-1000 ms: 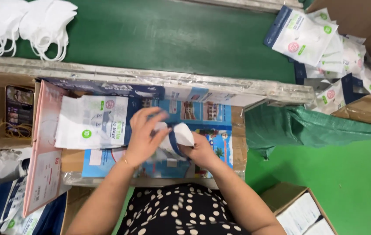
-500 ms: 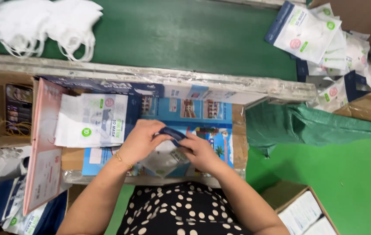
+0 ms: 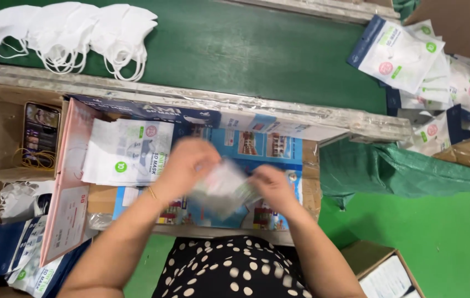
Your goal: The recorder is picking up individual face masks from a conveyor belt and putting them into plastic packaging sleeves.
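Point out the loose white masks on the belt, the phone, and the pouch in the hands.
white masks (image 3: pixel 75 34), head view, middle of the pile.
phone (image 3: pixel 41 131), head view, centre of its screen.
pouch (image 3: pixel 225 185), head view, blurred middle between both hands.

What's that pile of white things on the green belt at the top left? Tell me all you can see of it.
The white face masks are unpacked, folded and overlapping in a loose row on the green conveyor belt. They look like soft cloth, with thin white ear loops hanging toward the belt's near edge. Nothing else touches them; both hands are well away.
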